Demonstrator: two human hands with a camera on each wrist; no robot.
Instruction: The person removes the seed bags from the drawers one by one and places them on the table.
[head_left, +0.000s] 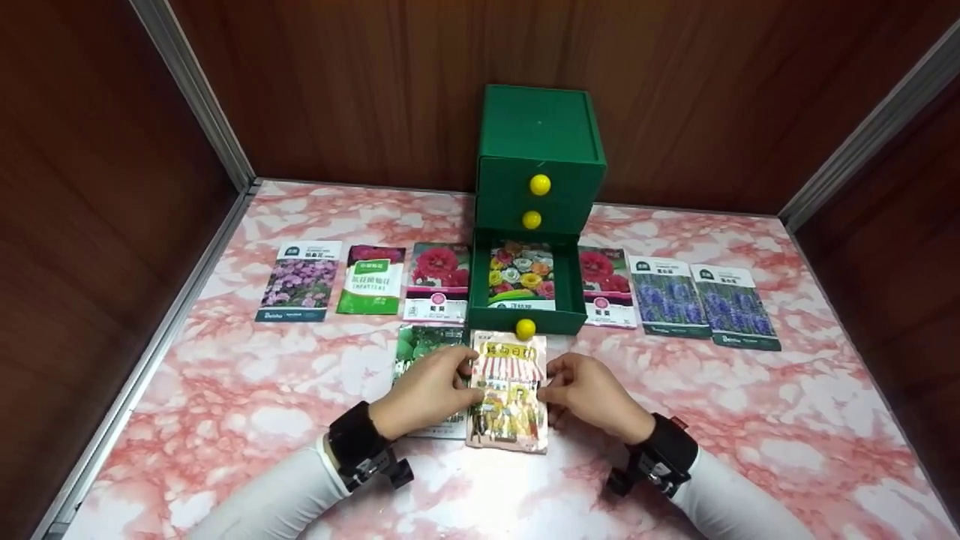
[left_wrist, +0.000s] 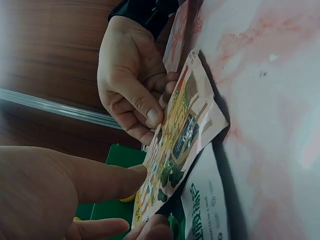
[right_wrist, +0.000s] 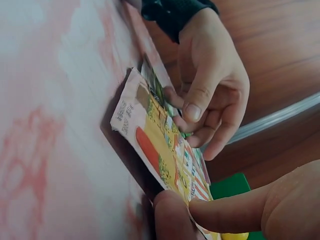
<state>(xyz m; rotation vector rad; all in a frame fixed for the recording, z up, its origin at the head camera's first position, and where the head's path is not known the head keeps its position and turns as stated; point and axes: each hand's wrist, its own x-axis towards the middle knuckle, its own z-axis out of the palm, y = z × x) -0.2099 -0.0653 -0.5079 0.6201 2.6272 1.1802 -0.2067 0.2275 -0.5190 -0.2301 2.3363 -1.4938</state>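
Note:
Both hands are at a pale pink seed packet (head_left: 506, 424) with a striped awning picture, in front of the green drawer box. My left hand (head_left: 429, 390) pinches its left edge, thumb (left_wrist: 120, 175) on the printed face and fingers beneath. On the opposite edge my right hand (head_left: 598, 394) grips it between thumb (right_wrist: 230, 207) and finger. The wrist views show the packet tilted, with a shadow under it. Partly covered by the left hand, a green-leaf seed packet (head_left: 421, 340) lies beside it. The lowest drawer (head_left: 491, 322) is pulled out and holds a flower seed packet (head_left: 523, 274).
The green drawer box (head_left: 536, 124) with yellow knobs stands against the wooden back wall. Left of it lie purple (head_left: 300, 281), green-and-white (head_left: 373, 281) and red-flower packets (head_left: 437, 281). On its right are another red-flower packet (head_left: 609, 281) and two blue-flower packets (head_left: 670, 296).

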